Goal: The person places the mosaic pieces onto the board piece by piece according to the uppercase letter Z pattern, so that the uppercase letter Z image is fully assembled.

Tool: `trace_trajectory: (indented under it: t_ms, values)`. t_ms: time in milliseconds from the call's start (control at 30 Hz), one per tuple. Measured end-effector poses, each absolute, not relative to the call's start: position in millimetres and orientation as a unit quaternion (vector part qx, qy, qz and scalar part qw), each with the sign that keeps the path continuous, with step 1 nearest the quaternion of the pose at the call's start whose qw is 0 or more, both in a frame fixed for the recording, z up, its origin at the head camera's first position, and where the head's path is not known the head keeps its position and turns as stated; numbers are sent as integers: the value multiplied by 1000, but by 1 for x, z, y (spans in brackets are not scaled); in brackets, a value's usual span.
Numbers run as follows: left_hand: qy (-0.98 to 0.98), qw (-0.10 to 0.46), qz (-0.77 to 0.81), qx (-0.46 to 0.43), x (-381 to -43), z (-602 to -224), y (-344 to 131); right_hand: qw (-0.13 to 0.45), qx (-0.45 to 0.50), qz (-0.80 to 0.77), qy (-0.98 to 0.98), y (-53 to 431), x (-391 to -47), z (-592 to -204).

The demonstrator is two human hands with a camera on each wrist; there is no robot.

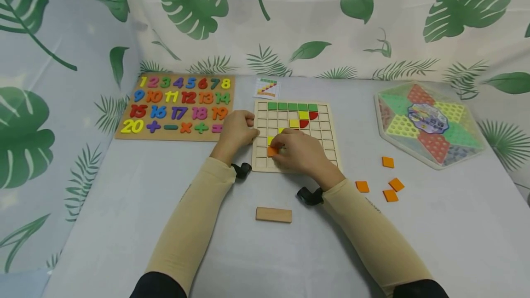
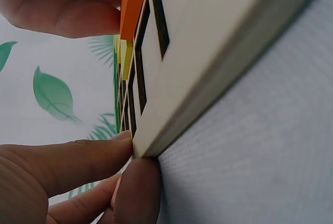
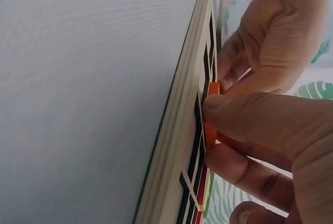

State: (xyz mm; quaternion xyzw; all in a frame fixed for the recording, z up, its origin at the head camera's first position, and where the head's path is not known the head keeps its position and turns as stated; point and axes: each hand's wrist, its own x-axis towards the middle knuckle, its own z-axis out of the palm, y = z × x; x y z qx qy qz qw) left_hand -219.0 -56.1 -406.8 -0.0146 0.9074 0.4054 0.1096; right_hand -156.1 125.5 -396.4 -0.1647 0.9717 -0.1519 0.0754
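A square wooden grid board lies on the table, with green tiles along its far row. Yellow tiles run diagonally toward the near left, and two red quarter-round pieces sit beside them. My left hand pinches the board's left edge between thumb and fingers. With thumb and fingertips, my right hand pinches an orange square tile over the near-left cells. The left wrist view shows that orange tile just past a yellow one. Part of the pattern is hidden beneath my right hand.
Several loose orange tiles lie right of my right forearm. A wooden block lies nearer me. Behind the board is a pattern card, a number puzzle board stands left, and a hexagonal game box right.
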Motion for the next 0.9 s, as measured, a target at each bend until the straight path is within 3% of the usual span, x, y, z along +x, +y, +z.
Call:
trace_trajectory:
  t_ms: [533,900]
  values:
    - [906,111,407,-21,-218,-407,-54,65,-167,-154,972,135,-150,-394]
    - [904,116,411,-31,-216,-405,-52,40,-145,-162,975,197,-116,-398]
